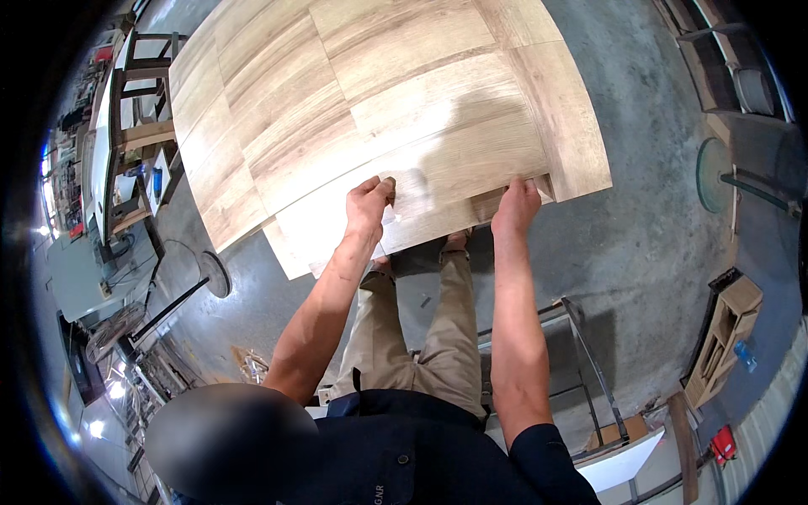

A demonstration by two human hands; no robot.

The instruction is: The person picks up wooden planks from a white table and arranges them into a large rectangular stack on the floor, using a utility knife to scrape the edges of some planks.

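Light wood-look planks [404, 63] lie side by side in a staggered pattern, forming a large panel in front of me. My left hand [369, 206] is closed in a pinch over the near planks; a small whitish, see-through patch shows under its fingers, too unclear to name. My right hand [516, 206] grips the near edge of a wood-look plank [471, 162] close to its right end, fingertips at the edge. A narrow gap with a darker strip shows beside that hand, next to a crosswise end plank [566, 126].
Grey concrete floor [640, 252] surrounds the panel. Left are a wooden frame [145, 135] and a stand with a round base [215, 274]. A round-based stand [714, 175] and wooden crate [725, 332] are at right. A metal frame [589, 362] stands close behind me.
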